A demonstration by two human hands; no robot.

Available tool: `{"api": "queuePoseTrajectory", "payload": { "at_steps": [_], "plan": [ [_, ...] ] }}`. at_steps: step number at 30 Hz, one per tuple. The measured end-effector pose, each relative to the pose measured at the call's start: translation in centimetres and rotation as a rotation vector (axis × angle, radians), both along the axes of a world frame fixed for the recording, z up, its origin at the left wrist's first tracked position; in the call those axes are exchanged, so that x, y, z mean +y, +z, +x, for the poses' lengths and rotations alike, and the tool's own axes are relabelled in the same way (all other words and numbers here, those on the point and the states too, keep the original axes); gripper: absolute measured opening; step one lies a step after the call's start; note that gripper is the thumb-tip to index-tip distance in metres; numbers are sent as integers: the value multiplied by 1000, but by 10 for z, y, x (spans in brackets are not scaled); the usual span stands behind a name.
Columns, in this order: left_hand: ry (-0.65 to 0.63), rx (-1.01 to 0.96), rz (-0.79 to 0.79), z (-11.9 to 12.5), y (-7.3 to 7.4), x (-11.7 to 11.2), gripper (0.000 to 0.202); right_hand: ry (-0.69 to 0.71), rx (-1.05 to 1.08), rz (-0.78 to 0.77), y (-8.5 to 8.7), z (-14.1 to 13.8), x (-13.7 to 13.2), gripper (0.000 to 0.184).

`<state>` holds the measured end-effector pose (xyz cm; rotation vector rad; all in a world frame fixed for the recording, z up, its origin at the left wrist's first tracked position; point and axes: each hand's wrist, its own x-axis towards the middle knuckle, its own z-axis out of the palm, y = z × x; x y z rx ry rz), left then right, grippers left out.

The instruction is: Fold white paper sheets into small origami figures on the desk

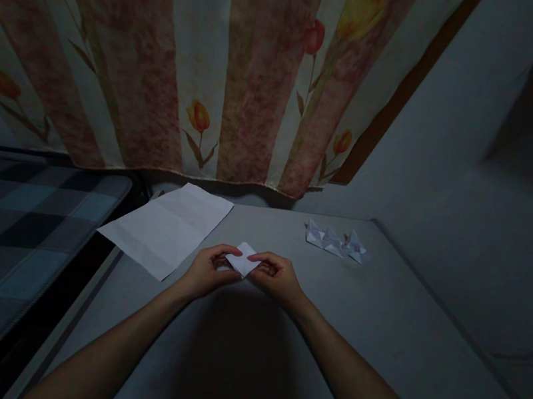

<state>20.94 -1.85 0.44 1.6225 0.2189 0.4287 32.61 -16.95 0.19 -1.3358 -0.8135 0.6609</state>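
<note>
A small folded piece of white paper, roughly diamond-shaped, is held just above the table between both hands. My left hand pinches its left corner between thumb and fingers. On the opposite corner, my right hand is closed with its fingers and thumb on the paper. Some of the fingertips are hidden behind the fold. To the left lies a large white sheet of paper with faint creases. Several small folded paper boats stand in a row at the back right.
The pale table extends under both arms, with its far edge by the wall. A striped tulip curtain hangs behind it. On the left, past a dark gap, is a checked mattress. The room is dim.
</note>
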Motion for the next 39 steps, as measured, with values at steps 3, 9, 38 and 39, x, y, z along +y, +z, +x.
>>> {"api": "queuePoseTrajectory", "payload": {
  "at_steps": [3,9,38,39],
  "plan": [
    [-24,-3,-5,-2,3,0,38,-16,-13,-21,1,0,-1,29],
    [-21,-32,0,-1,-5,0,35,-52,-36,-44,2,0,-2,28],
    [221,-78,372,-9,6,-16,27,-332,-283,-56,16,-26,1,28],
    [230,-77,384,-9,6,-16,27,-344,-283,-57,16,-27,1,28]
  ]
}}
